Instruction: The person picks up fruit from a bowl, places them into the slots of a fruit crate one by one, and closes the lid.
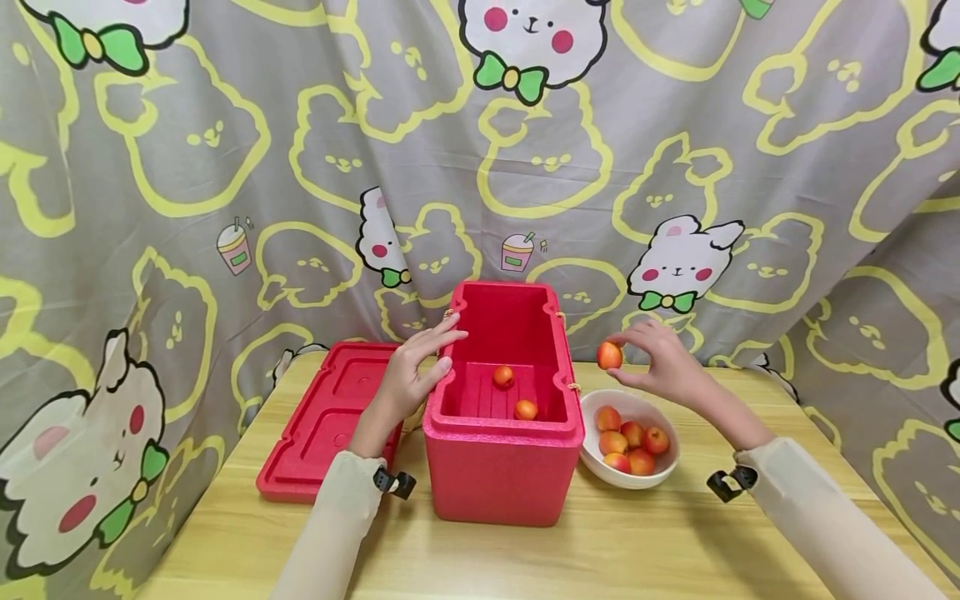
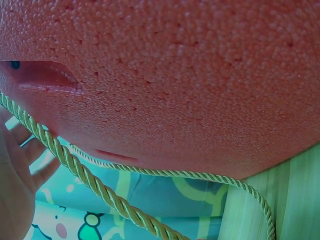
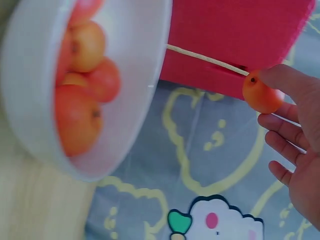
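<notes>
A red foam box (image 1: 504, 479) stands uncovered on the table, with two small orange-red fruits (image 1: 503, 377) on its floor. My left hand (image 1: 411, 367) rests along the box's left rim, fingers stretched out; the left wrist view shows a twisted gold cord (image 2: 100, 187) beside that hand. Between the thumb and fingers of my right hand (image 1: 663, 360) is another round orange-red fruit (image 3: 262, 92), pinched in the air right of the box. Below that hand, a white bowl (image 1: 592, 471) holds several similar fruits (image 1: 641, 461).
The red lid (image 1: 300, 454) lies flat on the wooden table (image 1: 645, 542), left of the box. The bowl sits close against the box's right side. Behind the table hangs a grey cartoon-print curtain (image 1: 442, 167).
</notes>
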The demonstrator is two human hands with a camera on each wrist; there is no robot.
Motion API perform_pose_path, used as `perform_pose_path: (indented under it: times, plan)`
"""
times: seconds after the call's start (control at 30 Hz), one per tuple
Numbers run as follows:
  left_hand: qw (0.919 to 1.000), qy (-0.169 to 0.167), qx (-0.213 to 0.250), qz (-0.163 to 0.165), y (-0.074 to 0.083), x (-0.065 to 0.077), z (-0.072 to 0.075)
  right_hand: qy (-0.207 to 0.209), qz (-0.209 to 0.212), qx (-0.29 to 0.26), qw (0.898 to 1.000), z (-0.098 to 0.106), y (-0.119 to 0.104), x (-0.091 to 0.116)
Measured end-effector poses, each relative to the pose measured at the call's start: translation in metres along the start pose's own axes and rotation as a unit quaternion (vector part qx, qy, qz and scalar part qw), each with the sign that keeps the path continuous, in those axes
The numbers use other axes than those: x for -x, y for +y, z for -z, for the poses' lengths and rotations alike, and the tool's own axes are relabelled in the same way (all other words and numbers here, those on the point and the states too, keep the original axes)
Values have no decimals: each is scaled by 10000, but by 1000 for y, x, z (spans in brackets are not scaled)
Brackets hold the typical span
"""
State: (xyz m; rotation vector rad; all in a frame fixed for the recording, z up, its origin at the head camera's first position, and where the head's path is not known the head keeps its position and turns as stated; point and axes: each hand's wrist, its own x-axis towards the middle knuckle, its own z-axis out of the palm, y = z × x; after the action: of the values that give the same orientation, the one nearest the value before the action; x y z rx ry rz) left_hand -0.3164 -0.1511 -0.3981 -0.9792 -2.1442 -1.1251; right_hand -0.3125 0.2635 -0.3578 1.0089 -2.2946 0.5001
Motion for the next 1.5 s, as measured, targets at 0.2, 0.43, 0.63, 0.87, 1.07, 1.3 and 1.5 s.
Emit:
perform_pose_path:
  times: [0.2, 0.43, 0.63, 0.87, 1.07, 1.3, 1.5]
  plan:
    - [10000, -3, 8, -1, 1, 0, 0, 162, -68, -31, 9998, 15, -5, -16]
    - [10000, 0, 5, -50, 1, 0, 0, 289, -126, -233, 9992, 33, -14, -38]
    - [10000, 25, 9, -62, -1, 0, 0, 247, -9, -234, 9994, 45, -26, -58]
    - [10000, -41, 27, -36, -1, 1, -1, -22, 178, -175, 9997, 54, -48, -80]
    - [10000, -5, 53, -53, -1, 1, -1, -184, 562, -30, 9982, 55, -64, -96]
    - [10000, 9, 12, -51, -1, 1, 0, -495, 1031, 104, 9934, 51, -80, -110]
    - [10000, -11, -33, -14, 0, 1, 0, -915, 1154, 199, 9889, 45, -94, -116]
